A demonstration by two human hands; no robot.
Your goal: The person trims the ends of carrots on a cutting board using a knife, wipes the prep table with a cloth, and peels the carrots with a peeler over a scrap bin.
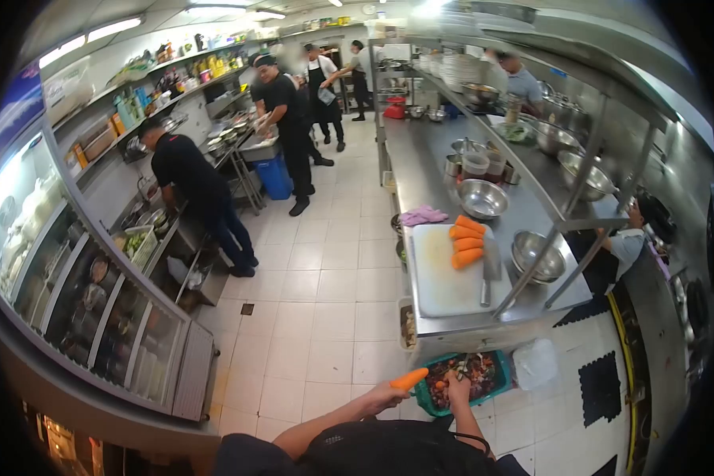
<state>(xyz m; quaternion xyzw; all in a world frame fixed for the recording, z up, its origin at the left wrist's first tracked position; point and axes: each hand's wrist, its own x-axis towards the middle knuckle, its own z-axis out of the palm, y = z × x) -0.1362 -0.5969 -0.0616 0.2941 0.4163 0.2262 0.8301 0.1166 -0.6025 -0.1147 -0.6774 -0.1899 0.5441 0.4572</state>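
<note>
The fingers of the left hand (386, 395) are closed round the thick end of a carrot (409, 379), whose other end sticks out toward the near rim of a green tub (422, 393). The right hand (458, 389) reaches down over that tub, fingers pointing into it; I can't tell from here whether they are gripping anything, nor whether they touch the dark, mixed scraps (484, 373) inside. The tub sits low, right up by the end of the steel counter (420, 170), and a pale plastic bag (535, 363) is just beside it. On the counter's near corner lies a white board (436, 278), with more carrots (466, 258) heaped on its far right part and a knife (491, 270) along its right side, handle toward the worker. A purple cloth (423, 216) is bunched at the board's far edge. One steel bowl (484, 198) stands beyond the carrots, another (538, 256) to the right of the knife. Farther up the counter there's a red scale (394, 107). Across the tiled floor, by the glass-fronted fridge (95, 293), a person in black (186, 163) bends over a worktop, and past them a blue bin (274, 180) stands near a second person (278, 95).
</note>
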